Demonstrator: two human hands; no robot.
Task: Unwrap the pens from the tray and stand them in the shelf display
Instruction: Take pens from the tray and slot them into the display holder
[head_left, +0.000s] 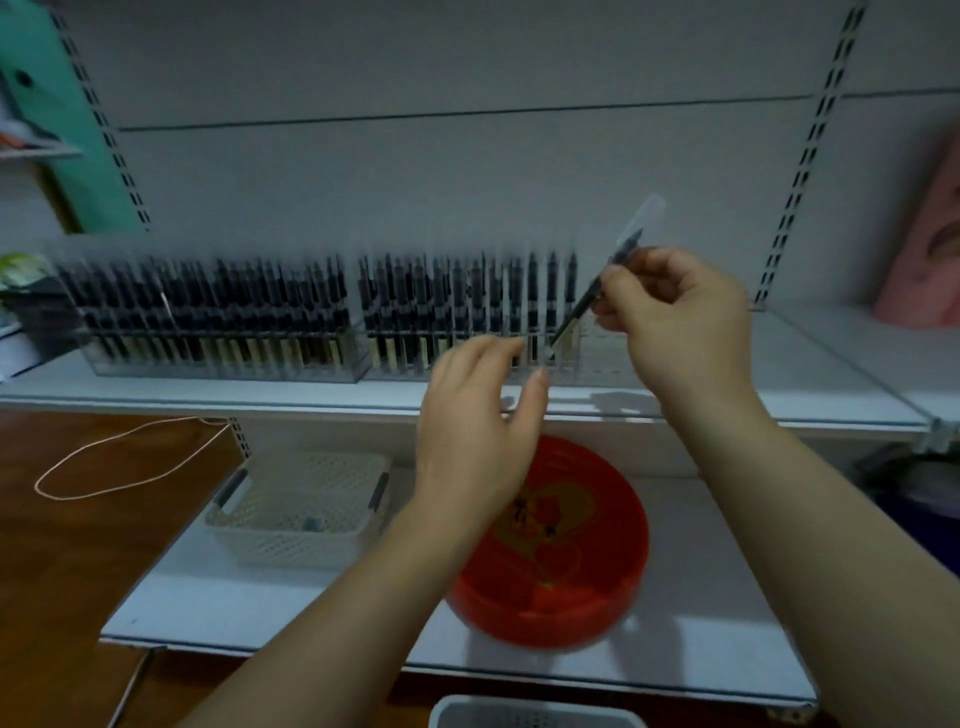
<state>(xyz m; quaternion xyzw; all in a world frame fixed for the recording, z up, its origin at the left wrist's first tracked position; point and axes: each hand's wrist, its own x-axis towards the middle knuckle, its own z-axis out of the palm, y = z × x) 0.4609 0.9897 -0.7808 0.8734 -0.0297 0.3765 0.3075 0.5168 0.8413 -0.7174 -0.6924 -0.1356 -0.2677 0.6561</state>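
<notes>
My right hand (670, 317) pinches a black pen (582, 306) at its middle and holds it tilted, upper end to the right. A clear wrapper (647, 215) sticks out past the pen's upper end. My left hand (483, 415) is blurred and sits just left of the pen's lower end, thumb and fingers slightly apart with nothing plainly between them. Behind both hands, the clear shelf display (223, 358) holds rows of upright black pens. The red round tray (587, 587) lies on the lower shelf under my wrists; I see no pens in it.
A white perforated basket (291, 540) stands left of the tray on the lower shelf (260, 608). Another pale basket rim (535, 714) shows at the bottom edge. A thin cord (119, 457) loops on the wooden floor at left. Slotted uprights (810, 156) flank the bay.
</notes>
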